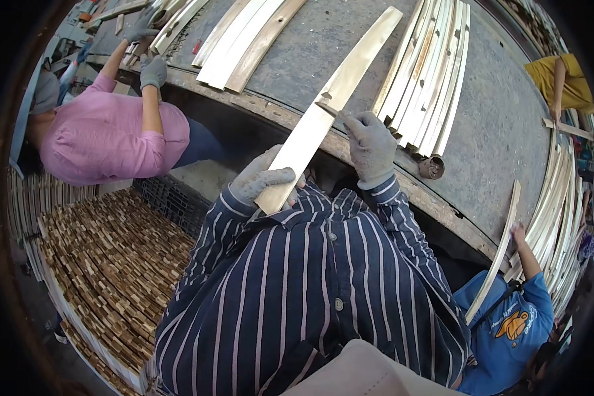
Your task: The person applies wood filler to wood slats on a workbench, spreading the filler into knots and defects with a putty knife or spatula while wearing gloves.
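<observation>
A long pale wooden board (pixel 303 142) slants away from my body, its far part over the table's edge. My left hand (pixel 263 177), in a grey glove, grips the near end, thumb on top and fingers underneath. In my gloved right hand (pixel 371 148) is a small putty knife (pixel 327 108), its blade against the board's face beside a dark spot. To the right of that hand, a small brown-stained can (pixel 432 167) lies near the table edge. Several narrow boards (pixel 429 72) with dark patches lie side by side just behind the can.
The dark worktable (pixel 501 125) has a worn front edge. More boards (pixel 247 43) rest at its left. A person in pink (pixel 115 135) works at left, one in blue (pixel 518 323) holds a board at right, and another in yellow (pixel 564 82) stands across. Stacked wood strips (pixel 112 270) fill the lower left.
</observation>
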Motion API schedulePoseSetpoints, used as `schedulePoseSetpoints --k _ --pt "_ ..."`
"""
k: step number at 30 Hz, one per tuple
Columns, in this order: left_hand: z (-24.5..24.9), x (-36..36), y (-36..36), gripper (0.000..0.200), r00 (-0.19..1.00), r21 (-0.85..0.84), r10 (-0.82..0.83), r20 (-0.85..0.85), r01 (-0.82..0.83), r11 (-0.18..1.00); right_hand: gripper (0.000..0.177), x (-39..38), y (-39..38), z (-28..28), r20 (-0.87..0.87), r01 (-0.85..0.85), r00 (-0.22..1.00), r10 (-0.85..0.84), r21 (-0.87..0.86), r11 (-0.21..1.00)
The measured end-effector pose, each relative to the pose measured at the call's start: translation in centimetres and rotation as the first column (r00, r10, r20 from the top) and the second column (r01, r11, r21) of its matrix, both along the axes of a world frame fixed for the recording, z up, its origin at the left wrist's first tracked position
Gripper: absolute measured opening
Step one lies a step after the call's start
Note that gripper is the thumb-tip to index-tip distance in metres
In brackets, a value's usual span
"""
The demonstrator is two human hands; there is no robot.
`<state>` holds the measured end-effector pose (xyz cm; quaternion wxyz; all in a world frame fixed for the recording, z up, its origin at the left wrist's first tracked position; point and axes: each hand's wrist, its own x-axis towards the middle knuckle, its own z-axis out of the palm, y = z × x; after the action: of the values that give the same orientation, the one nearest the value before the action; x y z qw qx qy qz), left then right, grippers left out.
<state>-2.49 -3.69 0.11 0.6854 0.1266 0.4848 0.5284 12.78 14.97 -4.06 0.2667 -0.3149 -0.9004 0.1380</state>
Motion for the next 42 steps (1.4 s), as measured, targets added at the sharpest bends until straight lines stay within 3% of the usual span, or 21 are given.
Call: schedulePoseSetpoints --k 1,5,8,10,14,19,23,25,28,31,34,40,42 --pt "0.0 0.1 0.0 0.052 1.000 0.001 -0.002 0.002 0.002 1.000 0.015 0.1 0.0 0.2 -0.036 -0.003 0.999 0.001 -0.065 0.998" --pt "0.5 0.1 0.1 0.051 1.000 -0.001 -0.006 -0.013 0.006 1.000 0.013 -0.7 0.4 -0.5 -0.017 0.066 0.998 -0.067 -0.041 0.997" --pt "0.5 0.0 0.2 0.051 1.000 -0.018 -0.012 -0.016 0.011 1.000 0.018 -0.6 0.1 -0.7 0.041 0.021 0.999 -0.023 0.060 0.998" --pt "0.4 0.0 0.1 0.051 1.000 -0.030 -0.015 -0.016 0.014 0.999 0.018 -0.2 0.2 -0.3 -0.043 -0.030 0.999 0.028 -0.031 0.999" --pt "0.7 0.0 0.2 0.051 1.000 -0.019 -0.014 -0.021 0.014 1.000 0.020 -0.4 1.1 -0.9 -0.078 0.000 0.997 -0.004 -0.048 0.999" --pt "0.4 -0.1 0.0 0.051 1.000 -0.025 -0.013 -0.001 0.013 1.000 0.018 -0.7 2.2 -2.5 -0.100 -0.005 0.995 0.018 0.130 0.992" --pt "0.2 -0.4 0.1 0.051 0.999 -0.018 -0.033 0.015 0.033 0.999 0.022 -0.9 2.3 -2.5 -0.075 0.027 0.997 -0.020 0.101 0.995" --pt "0.2 -0.5 0.1 0.051 0.999 -0.023 -0.038 0.025 0.039 0.999 0.022 -0.9 1.5 -1.6 -0.123 -0.042 0.992 0.032 -0.072 0.997" --pt "0.2 -0.5 0.0 0.052 0.999 -0.031 -0.048 -0.020 0.047 0.998 0.022 -0.4 1.4 -0.5 0.009 -0.087 0.996 0.087 0.048 0.995" --pt "0.5 -0.5 0.1 0.053 0.997 -0.042 -0.054 -0.063 0.051 0.998 0.024 0.0 1.9 0.3 -0.053 -0.154 0.987 0.150 -0.081 0.985" --pt "0.8 -0.4 0.0 0.054 0.998 -0.047 -0.034 -0.056 0.032 0.998 0.021 -0.4 2.3 -0.4 -0.003 -0.038 0.999 0.038 -0.011 0.999" --pt "0.8 -0.5 0.1 0.053 0.998 -0.045 -0.038 -0.043 0.037 0.998 0.021 0.0 1.1 0.1 -0.017 -0.116 0.993 0.115 -0.055 0.992" --pt "1.2 -0.4 0.2 0.052 0.999 -0.062 -0.029 -0.046 0.026 0.998 0.021 -0.2 1.7 -0.2 -0.018 -0.065 0.998 0.064 -0.017 0.998"
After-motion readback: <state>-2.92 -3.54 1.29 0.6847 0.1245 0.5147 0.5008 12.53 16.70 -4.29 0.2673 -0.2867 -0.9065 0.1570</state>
